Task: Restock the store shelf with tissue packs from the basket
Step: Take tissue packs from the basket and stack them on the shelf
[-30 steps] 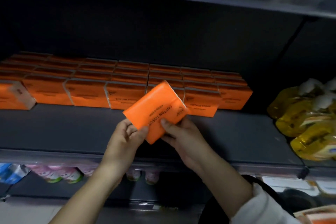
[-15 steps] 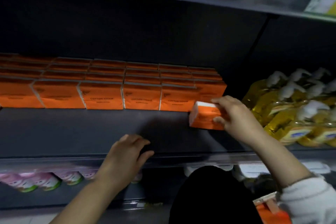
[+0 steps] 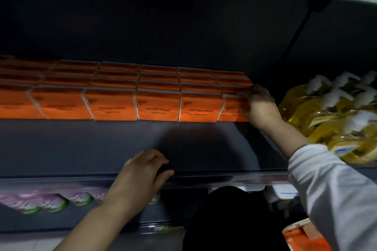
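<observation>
An orange tissue pack (image 3: 232, 109) was held upright at the right end of the front row (image 3: 157, 106) on the dark shelf (image 3: 102, 144). The right hand (image 3: 258, 106) was clamped on it, with the fingers curled over its top edge and its right side. This grip was probably chosen so that the pack could be pressed against its neighbour and kept in line with the printed faces of the row. Whether the pack already touched its neighbour could not be told, because a thin white edge was seen between them.

The left hand (image 3: 142, 171) was laid on the near edge of the shelf with loosely bent fingers, and nothing was held in it. It was judged to serve as a support while the body was stretched toward the far right.

Yellow pouches (image 3: 330, 112) with white caps were stacked just to the right of the right hand, so little room was left on that side. A wide bare strip of the shelf was seen nearer than the row, so the restocking was judged unfinished. Something orange (image 3: 299, 236) was visible at the lower right corner; whether it belonged to the basket could not be told.
</observation>
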`<state>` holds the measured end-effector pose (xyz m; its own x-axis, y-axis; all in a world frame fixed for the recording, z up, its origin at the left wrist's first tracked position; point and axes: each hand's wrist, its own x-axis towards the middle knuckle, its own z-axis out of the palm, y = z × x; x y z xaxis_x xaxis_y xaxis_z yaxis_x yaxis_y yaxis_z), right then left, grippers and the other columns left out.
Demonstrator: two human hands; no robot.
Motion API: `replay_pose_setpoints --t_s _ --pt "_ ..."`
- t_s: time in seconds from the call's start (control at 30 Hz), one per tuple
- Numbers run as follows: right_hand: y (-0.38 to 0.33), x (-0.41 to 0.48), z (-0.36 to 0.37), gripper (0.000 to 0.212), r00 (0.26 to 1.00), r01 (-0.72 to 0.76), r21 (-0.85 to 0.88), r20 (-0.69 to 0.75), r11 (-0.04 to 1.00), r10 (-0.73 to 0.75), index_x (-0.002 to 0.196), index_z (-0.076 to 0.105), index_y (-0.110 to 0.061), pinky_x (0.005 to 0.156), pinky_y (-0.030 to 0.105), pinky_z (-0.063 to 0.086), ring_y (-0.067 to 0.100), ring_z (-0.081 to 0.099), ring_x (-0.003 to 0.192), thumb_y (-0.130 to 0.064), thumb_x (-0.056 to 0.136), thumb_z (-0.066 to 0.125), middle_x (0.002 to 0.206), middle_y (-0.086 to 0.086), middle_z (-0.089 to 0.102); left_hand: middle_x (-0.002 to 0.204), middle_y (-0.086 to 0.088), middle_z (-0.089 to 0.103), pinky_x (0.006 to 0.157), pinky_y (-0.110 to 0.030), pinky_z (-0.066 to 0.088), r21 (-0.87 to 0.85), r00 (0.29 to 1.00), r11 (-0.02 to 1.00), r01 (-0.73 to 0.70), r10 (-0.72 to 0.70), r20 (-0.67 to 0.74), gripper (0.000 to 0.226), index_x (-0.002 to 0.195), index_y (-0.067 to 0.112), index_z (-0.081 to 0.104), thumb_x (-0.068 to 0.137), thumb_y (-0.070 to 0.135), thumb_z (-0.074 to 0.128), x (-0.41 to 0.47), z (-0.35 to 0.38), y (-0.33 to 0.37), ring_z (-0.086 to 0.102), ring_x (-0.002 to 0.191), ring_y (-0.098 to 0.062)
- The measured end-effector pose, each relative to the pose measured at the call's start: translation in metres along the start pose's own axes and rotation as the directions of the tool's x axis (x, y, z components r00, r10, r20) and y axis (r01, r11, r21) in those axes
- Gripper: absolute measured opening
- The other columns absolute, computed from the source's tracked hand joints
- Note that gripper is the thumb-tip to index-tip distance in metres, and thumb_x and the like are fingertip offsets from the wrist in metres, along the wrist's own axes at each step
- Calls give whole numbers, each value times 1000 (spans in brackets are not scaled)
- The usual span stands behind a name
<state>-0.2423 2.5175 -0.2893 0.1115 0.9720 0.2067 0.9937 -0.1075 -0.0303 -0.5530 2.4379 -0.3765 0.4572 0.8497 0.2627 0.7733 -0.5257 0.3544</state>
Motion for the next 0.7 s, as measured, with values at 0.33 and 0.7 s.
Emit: replay_pose_setpoints --t_s 0.33,0.7 --pt "-3 -22 16 52 977 16 102 -211 995 6 127 54 -10 96 44 43 42 52 109 -11 77 68 122 21 57 100 7 64 75 -31 54 -25 1000 1000 -5 5 21 51 99 16 71 86 53 39 -3 0 -1 63 88 -17" --pt "-16 -33 15 41 975 45 72 -219 996 -28 120 58 -3 97 42 41 39 54 110 -13 81 65 120 21 59 99 6 67 76 -23 52 17 998 1000 13 -15 62 50 96 16 73 84 51 40 -6 -3 3 64 86 -15"
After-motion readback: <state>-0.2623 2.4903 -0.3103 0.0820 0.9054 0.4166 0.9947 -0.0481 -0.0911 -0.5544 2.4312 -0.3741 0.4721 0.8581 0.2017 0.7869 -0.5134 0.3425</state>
